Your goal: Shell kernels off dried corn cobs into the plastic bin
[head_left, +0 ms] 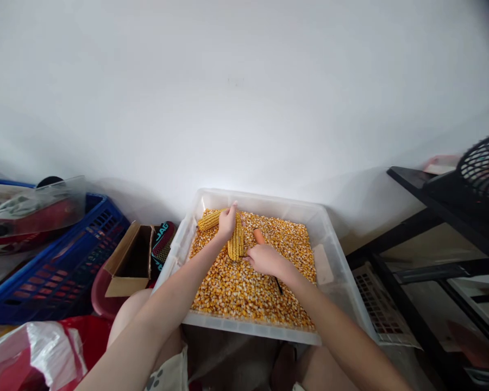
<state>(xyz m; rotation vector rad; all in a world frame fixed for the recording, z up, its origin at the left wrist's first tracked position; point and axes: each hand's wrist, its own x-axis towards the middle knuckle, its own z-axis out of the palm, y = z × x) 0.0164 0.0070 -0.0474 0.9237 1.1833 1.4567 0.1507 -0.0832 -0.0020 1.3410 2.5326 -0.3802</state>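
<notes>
A yellow corn cob, knobbly with rows of kernels, stands nearly upright in a clear plastic bin, its long axis running away from the person. The left hand is clamped around its top. The right hand is closed on an orange-handled tool just beside it. Loose kernels carpet the bin; a second cob lies behind.

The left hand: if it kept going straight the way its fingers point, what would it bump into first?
Probably the far wall of the clear bin. The left hand grips a corn cob, fingers pointing up and away over the loose kernels. Depth is hard to judge.
</notes>
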